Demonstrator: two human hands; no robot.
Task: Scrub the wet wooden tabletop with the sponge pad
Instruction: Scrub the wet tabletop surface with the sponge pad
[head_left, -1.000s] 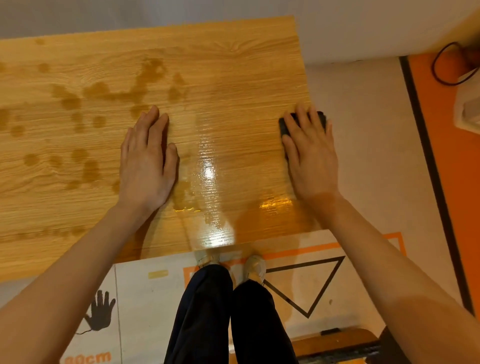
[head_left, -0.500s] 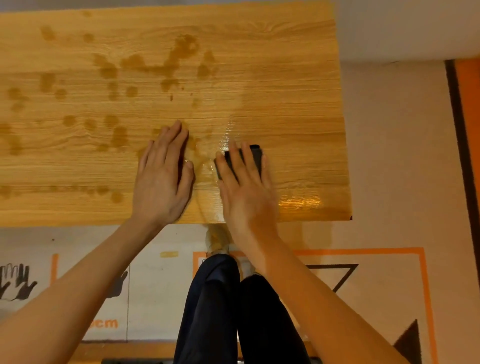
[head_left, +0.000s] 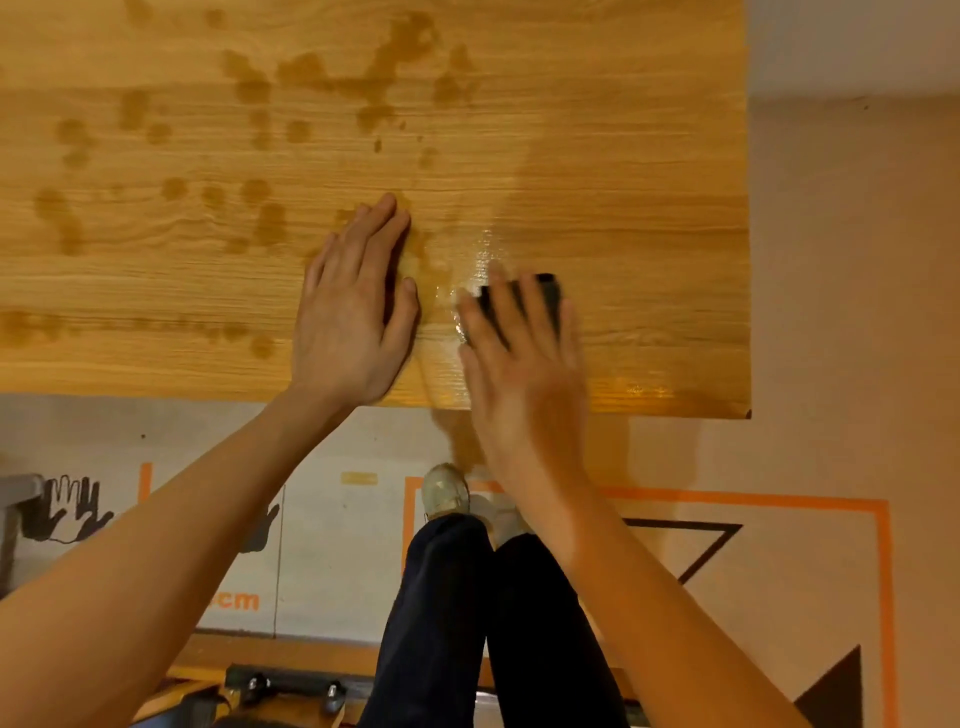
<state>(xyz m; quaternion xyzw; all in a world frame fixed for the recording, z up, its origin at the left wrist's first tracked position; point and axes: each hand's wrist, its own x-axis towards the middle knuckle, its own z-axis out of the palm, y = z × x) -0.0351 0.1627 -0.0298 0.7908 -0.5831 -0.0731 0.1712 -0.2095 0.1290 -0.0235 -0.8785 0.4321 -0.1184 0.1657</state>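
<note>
Tabletop of wet wood fills the upper view, with dark damp blotches spread across its left and far parts and a glossy smeared patch seen near the middle, just beyond the hands. Most unscrubbed blotches are judged to lie to the left of and beyond the pad, so the coming strokes would be carried that way, past the bracing hand.

The left hand is laid flat on the wood, fingers straight and together, nothing held. The right hand, blurred, is pressed palm-down with straight fingers over the sponge pad. The pad, dark, is seen under the right fingertips, just beside the left thumb; its long axis appears to run left to right, though blur leaves this uncertain.
</note>
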